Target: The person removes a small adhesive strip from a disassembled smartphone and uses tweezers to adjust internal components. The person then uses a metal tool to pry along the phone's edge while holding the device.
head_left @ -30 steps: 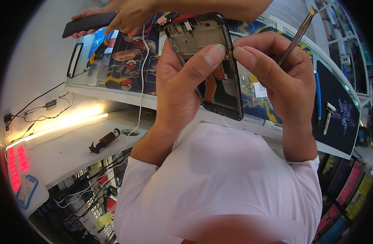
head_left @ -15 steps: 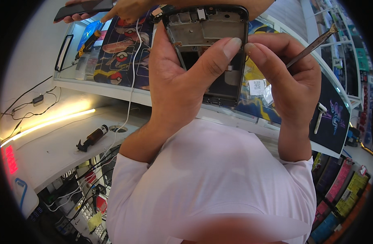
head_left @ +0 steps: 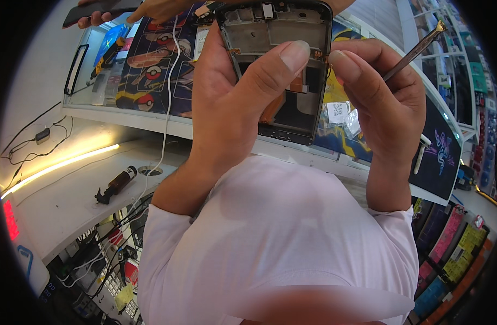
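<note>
An opened phone frame (head_left: 242, 36), black-rimmed with a grey metal inside, is gripped in my left hand (head_left: 227, 108). My left thumb lies across its inner face. An orange-brown flex ribbon (head_left: 272, 108) shows in the lower part of the frame. By the right rim, near my thumb tip, sits a small orange flex piece (head_left: 318, 54). My right hand (head_left: 386, 100) is closed at that rim, thumb and fingertips pinching a thin, tiny part that I cannot fully make out. Tucked in its fingers is a slim metal tool (head_left: 416, 51) with a gold-coloured end pointing up right.
Another person's hand (head_left: 162, 10) and a dark phone (head_left: 99, 10) are at the far left. Below lie a patterned mat (head_left: 145, 81), a white cable (head_left: 169, 81) and small plastic bags (head_left: 340, 115). A dark bottle-like tool (head_left: 116, 185) rests on the lower left shelf.
My left thumb has shifted slightly left, uncovering the small flex piece by the right rim. More of the flex ribbon shows. My right hand stays at the rim, and the whole view has shifted a little.
</note>
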Action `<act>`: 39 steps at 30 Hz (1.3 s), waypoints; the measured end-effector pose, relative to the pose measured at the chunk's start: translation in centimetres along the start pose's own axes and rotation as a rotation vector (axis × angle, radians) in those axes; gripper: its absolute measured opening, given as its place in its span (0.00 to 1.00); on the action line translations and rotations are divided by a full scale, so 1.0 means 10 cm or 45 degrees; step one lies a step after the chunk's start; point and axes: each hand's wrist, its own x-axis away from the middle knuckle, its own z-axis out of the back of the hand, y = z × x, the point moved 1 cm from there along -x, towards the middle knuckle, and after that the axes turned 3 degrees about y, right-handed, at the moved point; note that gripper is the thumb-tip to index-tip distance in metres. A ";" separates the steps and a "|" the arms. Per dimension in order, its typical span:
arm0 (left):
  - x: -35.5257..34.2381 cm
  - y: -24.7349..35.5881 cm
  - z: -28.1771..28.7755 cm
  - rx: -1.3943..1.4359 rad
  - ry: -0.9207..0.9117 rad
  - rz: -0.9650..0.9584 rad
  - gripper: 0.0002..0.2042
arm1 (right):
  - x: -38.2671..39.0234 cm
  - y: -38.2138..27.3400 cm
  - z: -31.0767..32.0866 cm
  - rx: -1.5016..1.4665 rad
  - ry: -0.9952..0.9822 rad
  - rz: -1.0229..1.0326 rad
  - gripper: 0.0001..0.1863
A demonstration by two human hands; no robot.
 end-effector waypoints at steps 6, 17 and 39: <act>0.02 0.00 0.05 -0.039 0.017 0.130 0.19 | 0.01 0.01 0.00 -0.048 0.019 -0.069 0.13; -0.01 -0.01 0.08 -0.140 -0.070 0.159 0.17 | 0.00 0.03 0.01 0.013 0.009 -0.034 0.15; -0.01 -0.15 0.02 0.333 -0.136 0.403 0.21 | 0.06 0.19 -0.08 -0.284 -0.084 -0.116 0.16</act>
